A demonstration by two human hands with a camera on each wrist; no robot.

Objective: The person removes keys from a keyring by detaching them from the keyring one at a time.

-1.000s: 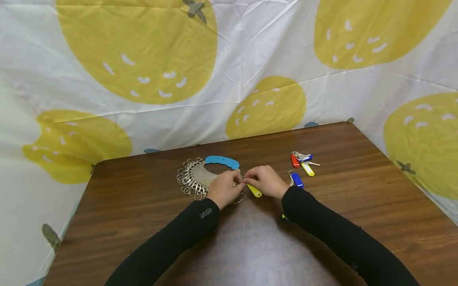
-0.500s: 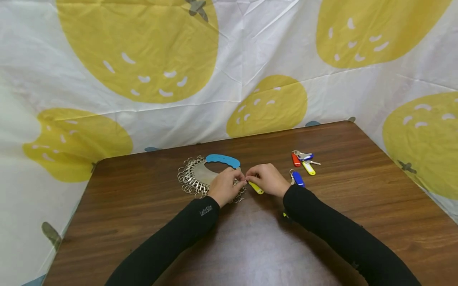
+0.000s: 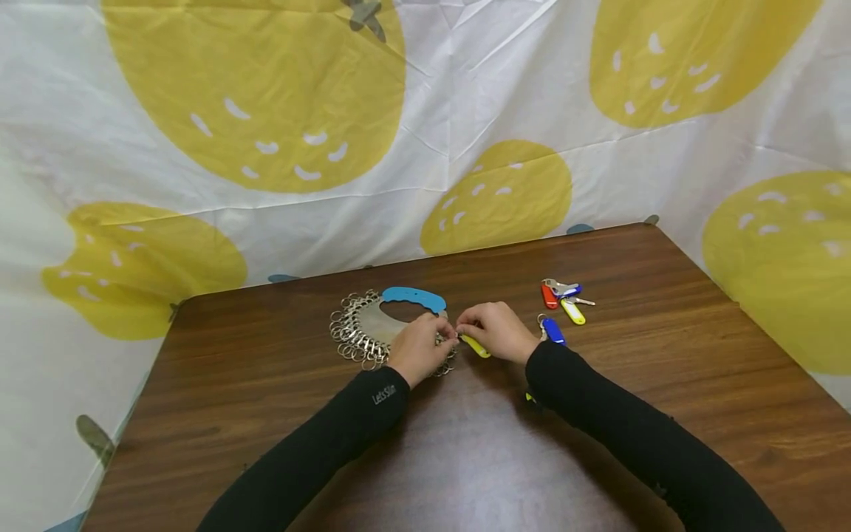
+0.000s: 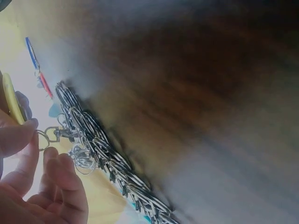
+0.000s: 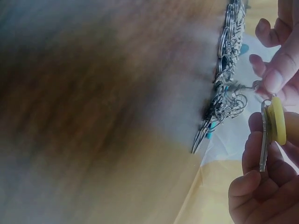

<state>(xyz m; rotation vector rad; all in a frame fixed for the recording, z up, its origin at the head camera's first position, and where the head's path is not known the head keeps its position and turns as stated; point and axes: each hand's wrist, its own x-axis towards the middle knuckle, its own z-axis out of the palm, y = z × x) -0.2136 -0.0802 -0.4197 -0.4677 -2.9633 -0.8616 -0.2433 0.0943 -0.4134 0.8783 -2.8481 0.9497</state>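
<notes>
Where my right hand (image 3: pixel 497 332) curls, its fingers and thumb are closed round a yellow key tag (image 3: pixel 476 346), and the right wrist view shows the tag (image 5: pixel 276 120) standing on edge with a flat metal key beside it. My left hand (image 3: pixel 419 349) meets it fingertip to fingertip: thumb and forefinger pinch a small swivel clasp (image 4: pixel 46 136) that hangs off the key organizer (image 3: pixel 372 325), a half-round plate with a blue handle and a fringe of metal rings. From the left wrist view I see the clasp just beside the top end of the yellow tag; whether the two are linked I cannot tell. The organizer lies flat on the brown wooden table (image 3: pixel 266 399), partly under my left hand. Just beside my right wrist lies a blue key tag (image 3: pixel 552 332). Farther back and to the right sits a small bunch of keys (image 3: pixel 564 298) with red, blue and yellow tags. A white cloth (image 3: pixel 425 125) printed with big yellow fruit hangs behind the table.
</notes>
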